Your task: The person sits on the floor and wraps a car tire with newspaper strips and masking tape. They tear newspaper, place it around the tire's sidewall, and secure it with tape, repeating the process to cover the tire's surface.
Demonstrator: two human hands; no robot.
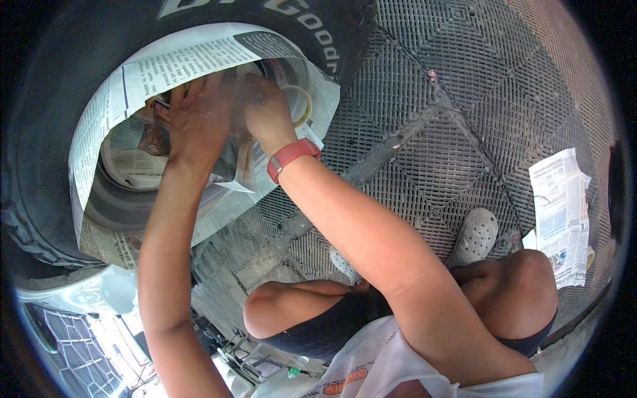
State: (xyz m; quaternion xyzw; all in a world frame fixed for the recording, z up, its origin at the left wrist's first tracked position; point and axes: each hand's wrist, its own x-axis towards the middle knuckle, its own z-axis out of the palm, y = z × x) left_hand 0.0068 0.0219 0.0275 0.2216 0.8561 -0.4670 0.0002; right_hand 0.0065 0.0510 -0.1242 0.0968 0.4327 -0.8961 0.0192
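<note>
Newspaper masking a wheel
Both hands, left hand (199, 119) and right hand (265, 109), press thin, tearable newspaper (166, 66) flat (tape roll (300, 105) beside); hold it by the edges.

The person's arms are bare from shoulder to hand. A red band (292, 156) with a small buckle goes around the right wrist. The person wears a white shirt (391, 371) with no sleeves and some orange print on it, dark shorts (325, 335), and a pale grey shoe (475, 235) full of little holes.
</note>
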